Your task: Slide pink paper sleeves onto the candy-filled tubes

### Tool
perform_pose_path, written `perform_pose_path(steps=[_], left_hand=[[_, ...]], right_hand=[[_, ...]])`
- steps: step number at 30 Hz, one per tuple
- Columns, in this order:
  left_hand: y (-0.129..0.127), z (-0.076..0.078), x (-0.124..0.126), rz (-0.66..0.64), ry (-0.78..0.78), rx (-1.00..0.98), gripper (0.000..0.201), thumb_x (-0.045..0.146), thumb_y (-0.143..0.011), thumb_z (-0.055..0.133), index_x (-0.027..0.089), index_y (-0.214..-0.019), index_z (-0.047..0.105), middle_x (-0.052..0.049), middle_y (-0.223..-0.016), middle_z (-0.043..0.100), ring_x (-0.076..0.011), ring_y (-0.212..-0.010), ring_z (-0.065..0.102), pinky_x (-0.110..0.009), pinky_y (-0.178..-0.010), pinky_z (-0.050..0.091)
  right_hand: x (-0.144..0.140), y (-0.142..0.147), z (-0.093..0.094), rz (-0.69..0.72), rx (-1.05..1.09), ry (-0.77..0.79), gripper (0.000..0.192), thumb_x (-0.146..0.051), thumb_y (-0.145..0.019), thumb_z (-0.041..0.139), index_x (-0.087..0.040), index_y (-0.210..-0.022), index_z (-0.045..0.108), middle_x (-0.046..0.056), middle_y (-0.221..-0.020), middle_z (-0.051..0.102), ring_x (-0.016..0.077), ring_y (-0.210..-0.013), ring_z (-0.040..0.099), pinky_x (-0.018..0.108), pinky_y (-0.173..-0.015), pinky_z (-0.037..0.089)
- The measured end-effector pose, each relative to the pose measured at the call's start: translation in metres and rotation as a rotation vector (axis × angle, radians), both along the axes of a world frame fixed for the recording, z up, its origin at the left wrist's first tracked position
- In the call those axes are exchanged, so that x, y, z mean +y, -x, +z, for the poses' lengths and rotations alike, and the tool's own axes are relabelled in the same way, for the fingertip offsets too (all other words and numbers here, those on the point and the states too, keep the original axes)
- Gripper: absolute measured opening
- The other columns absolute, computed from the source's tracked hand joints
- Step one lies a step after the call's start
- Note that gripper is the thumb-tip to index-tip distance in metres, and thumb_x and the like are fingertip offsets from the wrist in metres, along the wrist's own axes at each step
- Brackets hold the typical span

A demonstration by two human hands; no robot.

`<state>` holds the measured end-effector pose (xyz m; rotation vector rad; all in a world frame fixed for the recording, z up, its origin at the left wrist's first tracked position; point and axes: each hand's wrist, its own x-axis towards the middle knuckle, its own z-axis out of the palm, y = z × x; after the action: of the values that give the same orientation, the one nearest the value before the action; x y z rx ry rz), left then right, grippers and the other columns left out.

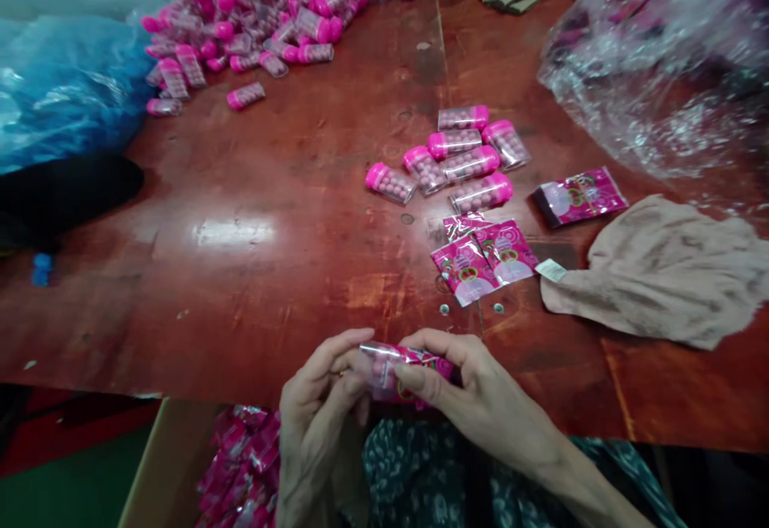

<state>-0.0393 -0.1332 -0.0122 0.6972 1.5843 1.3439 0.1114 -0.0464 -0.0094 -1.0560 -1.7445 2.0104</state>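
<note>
Both hands hold one clear tube of pink candy balls [380, 372] at the table's front edge. A printed pink sleeve [441, 366] covers its right part. My left hand [321, 400] pinches the bare clear end with thumb and fingers. My right hand [474, 388] is closed round the sleeved end, its thumb on top. Just beyond lie several flat pink sleeves [484, 259]. Further off is a loose group of pink-capped candy tubes [469, 163].
A large heap of capped tubes [270, 7] fills the back left. Beside it lies a blue plastic bag [66, 83]. At right are a sleeve stack [581, 196], a beige cloth [666, 276] and a clear plastic bag [654, 71]. Below the edge, a cardboard box [162, 464] holds pink packets.
</note>
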Motion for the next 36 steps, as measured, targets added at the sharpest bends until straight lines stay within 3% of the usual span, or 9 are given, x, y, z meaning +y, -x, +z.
perform_pose_path(steps=[4, 11, 16, 19, 21, 23, 26, 30, 36], left_hand=[[0.0, -0.002, 0.001, -0.021, 0.1, -0.128, 0.024, 0.023, -0.078, 0.062, 0.022, -0.101, 0.065, 0.003, -0.057, 0.055, -0.0037, -0.042, 0.041, -0.014, -0.041, 0.029], [-0.011, -0.001, 0.001, -0.003, 0.08, -0.241, 0.026, 0.025, -0.076, 0.063, 0.02, -0.101, 0.066, -0.002, -0.068, 0.063, -0.011, -0.061, 0.056, -0.019, -0.056, 0.043], [-0.014, -0.002, 0.007, 0.05, 0.103, -0.306, 0.028, 0.029, -0.073, 0.066, 0.018, -0.099, 0.066, 0.001, -0.059, 0.056, -0.0073, -0.049, 0.048, -0.017, -0.047, 0.037], [-0.017, -0.001, 0.014, 0.142, 0.156, -0.31, 0.024, 0.03, -0.074, 0.065, 0.016, -0.093, 0.066, 0.007, -0.045, 0.041, -0.0029, -0.037, 0.032, -0.014, -0.038, 0.027], [-0.018, 0.001, 0.017, 0.22, 0.196, -0.286, 0.023, 0.03, -0.074, 0.064, 0.016, -0.092, 0.065, 0.008, -0.042, 0.038, -0.0019, -0.035, 0.027, -0.013, -0.036, 0.025], [-0.017, 0.003, 0.019, 0.294, 0.208, -0.257, 0.023, 0.031, -0.074, 0.064, 0.016, -0.091, 0.065, 0.008, -0.043, 0.042, -0.0014, -0.034, 0.026, -0.012, -0.035, 0.024], [-0.016, 0.007, 0.02, 0.336, 0.188, -0.245, 0.023, 0.03, -0.072, 0.066, 0.015, -0.089, 0.065, 0.006, -0.048, 0.048, -0.0006, -0.034, 0.03, -0.011, -0.035, 0.025], [-0.019, 0.008, 0.019, 0.315, 0.138, -0.239, 0.027, 0.026, -0.069, 0.07, 0.016, -0.093, 0.065, 0.002, -0.06, 0.058, -0.0026, -0.042, 0.044, -0.011, -0.041, 0.033], [-0.016, -0.003, 0.008, 0.134, 0.09, -0.081, 0.026, 0.026, -0.077, 0.063, 0.02, -0.103, 0.062, 0.001, -0.069, 0.063, -0.0101, -0.062, 0.057, -0.017, -0.058, 0.044]], right_hand=[[-0.002, -0.001, 0.004, 0.002, -0.066, -0.098, 0.022, -0.043, -0.08, 0.06, -0.023, -0.091, 0.063, -0.004, -0.078, 0.063, 0.013, -0.071, 0.055, 0.023, -0.063, 0.039], [-0.011, 0.006, 0.0, -0.036, -0.074, 0.065, 0.036, -0.05, -0.083, 0.051, -0.017, -0.075, 0.062, -0.004, -0.06, 0.049, 0.0092, -0.055, 0.043, 0.022, -0.05, 0.034], [-0.01, 0.01, -0.003, -0.072, -0.053, 0.122, 0.042, -0.053, -0.085, 0.046, -0.016, -0.071, 0.06, -0.003, -0.061, 0.052, 0.0098, -0.055, 0.046, 0.022, -0.049, 0.037], [-0.006, 0.008, -0.001, -0.103, -0.112, -0.142, 0.036, -0.05, -0.082, 0.054, -0.016, -0.095, 0.06, 0.002, -0.078, 0.061, 0.0157, -0.069, 0.055, 0.028, -0.061, 0.046], [-0.005, 0.007, 0.0, -0.107, -0.154, -0.447, 0.053, -0.047, -0.074, 0.065, -0.013, -0.114, 0.053, 0.009, -0.101, 0.061, 0.0238, -0.089, 0.055, 0.037, -0.076, 0.048], [-0.005, 0.007, -0.001, -0.031, -0.176, -0.702, 0.055, -0.042, -0.074, 0.067, -0.01, -0.117, 0.052, 0.013, -0.108, 0.059, 0.029, -0.096, 0.053, 0.044, -0.081, 0.047], [-0.009, 0.009, -0.008, 0.045, -0.164, -0.842, 0.034, -0.027, -0.085, 0.055, -0.009, -0.114, 0.055, 0.014, -0.102, 0.061, 0.0279, -0.089, 0.054, 0.045, -0.077, 0.05], [-0.017, 0.011, -0.015, -0.069, -0.033, -0.803, 0.034, -0.013, -0.089, 0.044, -0.008, -0.123, 0.048, 0.016, -0.109, 0.053, 0.0256, -0.097, 0.051, 0.04, -0.08, 0.049], [-0.022, 0.011, -0.007, -0.164, 0.068, -0.459, 0.031, -0.015, -0.091, 0.042, -0.011, -0.12, 0.051, 0.01, -0.097, 0.05, 0.0171, -0.084, 0.054, 0.029, -0.071, 0.048]])
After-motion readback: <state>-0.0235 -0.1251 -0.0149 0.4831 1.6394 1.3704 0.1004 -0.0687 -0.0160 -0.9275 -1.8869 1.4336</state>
